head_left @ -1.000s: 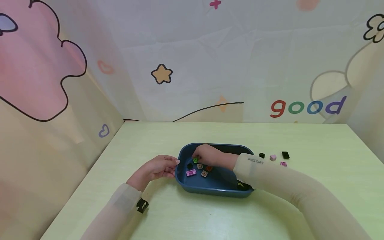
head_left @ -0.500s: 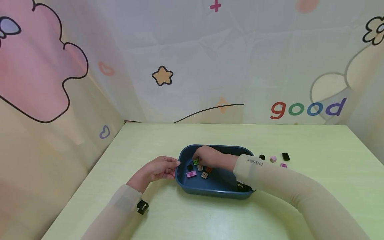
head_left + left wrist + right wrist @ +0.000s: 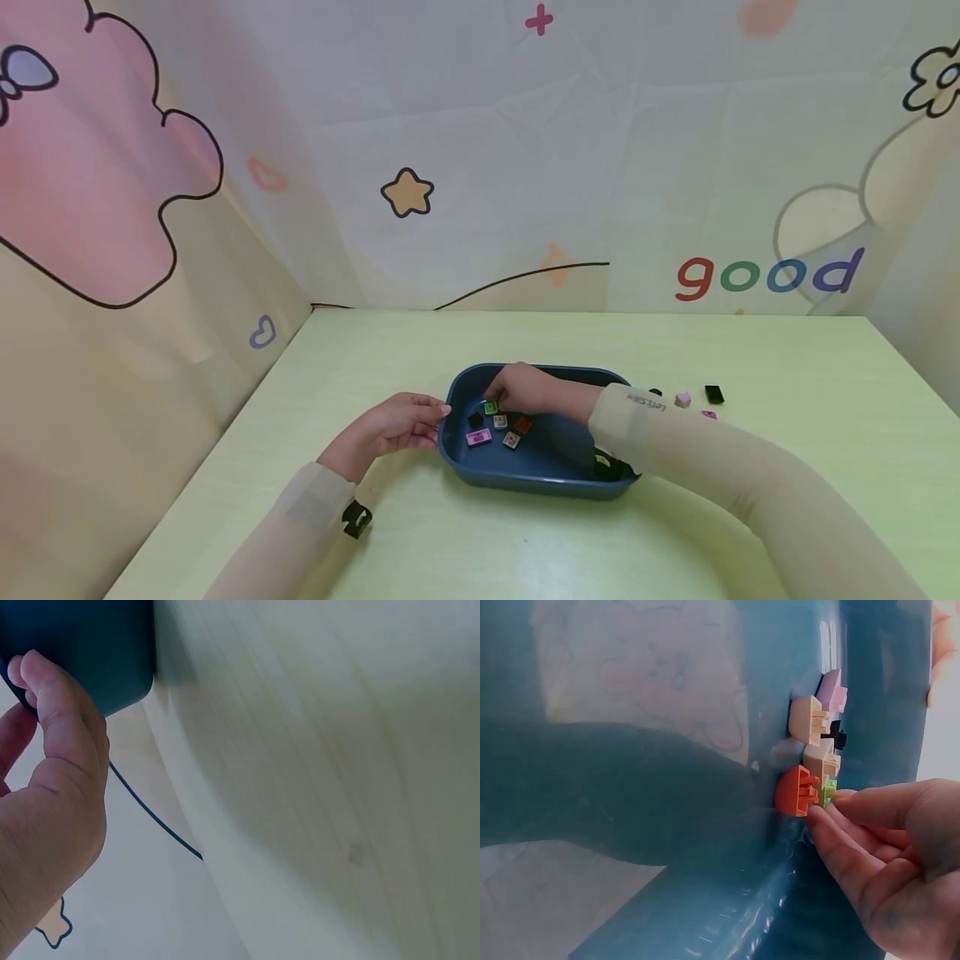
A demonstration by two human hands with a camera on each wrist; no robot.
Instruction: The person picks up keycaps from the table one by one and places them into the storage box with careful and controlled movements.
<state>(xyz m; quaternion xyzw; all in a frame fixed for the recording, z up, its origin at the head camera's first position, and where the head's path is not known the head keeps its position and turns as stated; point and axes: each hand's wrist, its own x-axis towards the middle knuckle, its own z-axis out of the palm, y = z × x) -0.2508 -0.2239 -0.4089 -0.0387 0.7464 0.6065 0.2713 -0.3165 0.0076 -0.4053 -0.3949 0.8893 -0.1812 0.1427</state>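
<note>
keycaps (image 3: 478,437) of several colours lie in the blue tray (image 3: 532,485).

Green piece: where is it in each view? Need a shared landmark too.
Head: just below picture centre, in the left part of the blue tray; green piece at the right hand.
Left wrist: not in it.
Right wrist: right of centre, beside the orange piece.
Landmark: blue tray, in all three.

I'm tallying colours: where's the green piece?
Head view: the green piece lies in the blue tray's left half, beyond a beige piece, by the right hand.
</note>
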